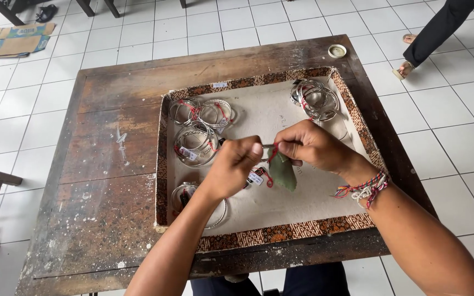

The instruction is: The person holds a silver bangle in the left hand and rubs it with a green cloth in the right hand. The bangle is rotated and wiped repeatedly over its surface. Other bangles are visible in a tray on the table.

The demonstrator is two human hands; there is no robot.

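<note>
Both hands are working right in the middle of a shallow tray with a brown patterned border and a pale cloth-like floor, sitting on a worn dark wooden table.

The left hand is curled almost into a fist, thumb and fingertips pinched on the near end of a thin silver bangle that runs across to the other hand. The right hand is closed too, fingers pinched on the far end of that same thin piece, and a dull green cloth hangs down from under its fingers, touching the tray floor. There's a bit of red thread right where the two hands meet. A braided wristband in red, blue and white sits on the right wrist.

Labels: a small white tag on red thread lies just under the left hand's knuckles, beside the green cloth. Another small white tag sits on the bundle of silver bangles just beyond the left hand. More bangles tied with red thread lie further out past that bundle, and another bunch lies beyond the right hand near the tray's far corner. One more set pokes out from under the left forearm.

Past the tray, off the right hand's side, a small round cream lid rests on the table. Way out beyond the left side, flattened cardboard with blue print lies on the white tile floor.
</note>
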